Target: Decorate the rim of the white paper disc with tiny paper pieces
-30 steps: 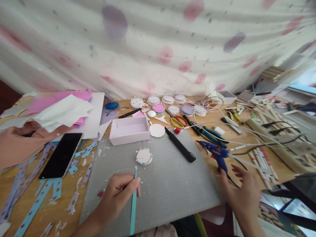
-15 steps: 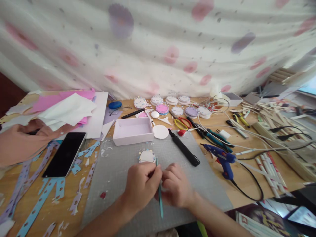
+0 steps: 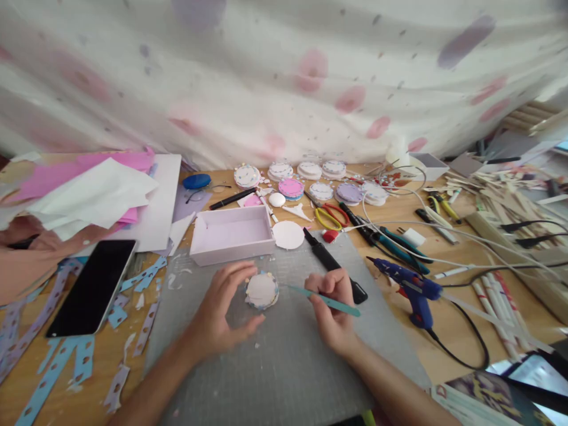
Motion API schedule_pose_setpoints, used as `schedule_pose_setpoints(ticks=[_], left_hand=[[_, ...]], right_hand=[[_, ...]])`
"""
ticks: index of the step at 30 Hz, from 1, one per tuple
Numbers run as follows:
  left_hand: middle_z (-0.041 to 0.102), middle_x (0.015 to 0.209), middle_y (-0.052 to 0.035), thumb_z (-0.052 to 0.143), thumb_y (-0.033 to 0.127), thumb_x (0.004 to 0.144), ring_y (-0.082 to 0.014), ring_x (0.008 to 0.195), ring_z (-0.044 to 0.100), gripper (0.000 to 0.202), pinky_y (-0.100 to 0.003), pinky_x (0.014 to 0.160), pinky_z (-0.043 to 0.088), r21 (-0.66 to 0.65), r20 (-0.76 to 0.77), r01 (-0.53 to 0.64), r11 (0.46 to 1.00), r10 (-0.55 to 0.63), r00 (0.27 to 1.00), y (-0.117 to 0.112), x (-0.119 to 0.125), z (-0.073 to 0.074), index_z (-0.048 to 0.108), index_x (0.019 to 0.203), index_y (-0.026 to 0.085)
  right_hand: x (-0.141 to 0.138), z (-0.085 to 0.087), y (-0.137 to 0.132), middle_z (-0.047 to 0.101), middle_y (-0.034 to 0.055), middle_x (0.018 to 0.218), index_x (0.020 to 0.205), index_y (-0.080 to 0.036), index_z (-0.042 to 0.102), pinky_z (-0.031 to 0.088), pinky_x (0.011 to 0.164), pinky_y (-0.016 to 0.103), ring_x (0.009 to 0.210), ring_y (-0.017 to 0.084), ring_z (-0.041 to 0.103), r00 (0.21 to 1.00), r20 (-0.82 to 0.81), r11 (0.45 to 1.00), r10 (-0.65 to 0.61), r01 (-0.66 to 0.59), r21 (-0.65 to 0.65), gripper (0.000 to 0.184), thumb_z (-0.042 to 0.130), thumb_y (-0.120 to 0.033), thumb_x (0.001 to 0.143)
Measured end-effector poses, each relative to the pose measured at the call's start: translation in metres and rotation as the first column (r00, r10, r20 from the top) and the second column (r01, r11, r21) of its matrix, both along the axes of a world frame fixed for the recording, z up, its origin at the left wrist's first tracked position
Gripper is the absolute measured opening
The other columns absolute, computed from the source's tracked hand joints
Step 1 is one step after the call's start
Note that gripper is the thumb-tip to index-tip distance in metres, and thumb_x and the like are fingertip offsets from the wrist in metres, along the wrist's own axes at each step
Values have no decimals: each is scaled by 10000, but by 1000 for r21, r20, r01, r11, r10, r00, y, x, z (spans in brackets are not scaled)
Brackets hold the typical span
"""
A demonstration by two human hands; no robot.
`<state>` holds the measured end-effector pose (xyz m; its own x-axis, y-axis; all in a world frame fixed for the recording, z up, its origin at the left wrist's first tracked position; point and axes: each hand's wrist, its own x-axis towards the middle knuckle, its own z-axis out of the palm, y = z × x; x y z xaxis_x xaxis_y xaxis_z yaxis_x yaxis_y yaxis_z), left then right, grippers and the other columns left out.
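Observation:
A small round paper piece [image 3: 261,290] with a white top and a scalloped, dotted rim lies on the grey cutting mat [image 3: 284,373]. My left hand [image 3: 224,313] is beside it on the left, thumb and fingers spread around its edge; whether the fingertips touch it I cannot tell. In my right hand [image 3: 332,305] is a pair of teal tweezers [image 3: 339,305], its thin tip pointing left toward the round piece. A plain white paper disc [image 3: 288,235] and a lilac open box [image 3: 233,234] sit just beyond.
Several decorated round pieces [image 3: 309,170] stand at the back. On the right are a black pen-like tool [image 3: 328,260], a blue glue gun [image 3: 410,287], pliers [image 3: 403,248] and white cables. A phone [image 3: 93,287] and paper scraps [image 3: 48,378] lie on the left.
My hands have moved apart. The left has opened beside the round piece; the right has shifted right, and the tweezers have swung from near upright to pointing left. The view has shifted slightly.

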<state>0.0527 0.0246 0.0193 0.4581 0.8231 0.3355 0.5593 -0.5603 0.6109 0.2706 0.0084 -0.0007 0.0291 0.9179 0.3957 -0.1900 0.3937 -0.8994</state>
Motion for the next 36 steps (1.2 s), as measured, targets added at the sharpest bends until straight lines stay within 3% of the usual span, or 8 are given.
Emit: schedule_pose_setpoints(ticks=[4, 10, 22, 36], left_hand=[[327, 1493, -124, 696, 302, 770, -279, 1358, 336, 804, -448, 1121, 305, -143, -55, 38, 989, -47, 997, 2, 1, -14, 248, 1434, 238], [485, 1371, -89, 680, 307, 801, -251, 1263, 461, 708, -423, 1067, 390, -196, -24, 1, 981, -6, 1000, 6, 0, -20, 297, 1397, 289], [550, 1276, -96, 737, 298, 745, -258, 1147, 546, 718, -423, 952, 486, -176, 8, -76, 982, 79, 997, 5, 2, -23, 363, 1357, 285], [564, 1240, -90, 726, 266, 738, -237, 1101, 556, 647, -389, 934, 484, -187, 4, -97, 978, 99, 995, 6, 3, -21, 413, 1304, 252]], right_hand=[[0, -1, -4, 294, -53, 677, 860, -256, 287, 266, 548, 264, 594, 135, 297, 987, 26, 987, 157, -157, -27, 166, 423, -264, 955], [-2, 2, -8, 295, -47, 692, 864, -253, 259, 242, 529, 260, 590, 131, 292, 961, 108, 967, 254, -254, -20, 165, 384, -278, 969], [-3, 3, -6, 310, -47, 694, 864, -250, 256, 260, 509, 249, 575, 126, 318, 954, 181, 971, 238, -233, -48, 165, 394, -183, 923], [-2, 3, -4, 302, -46, 695, 864, -251, 264, 262, 514, 251, 578, 129, 303, 952, 205, 974, 228, -219, -62, 158, 389, -165, 910]])
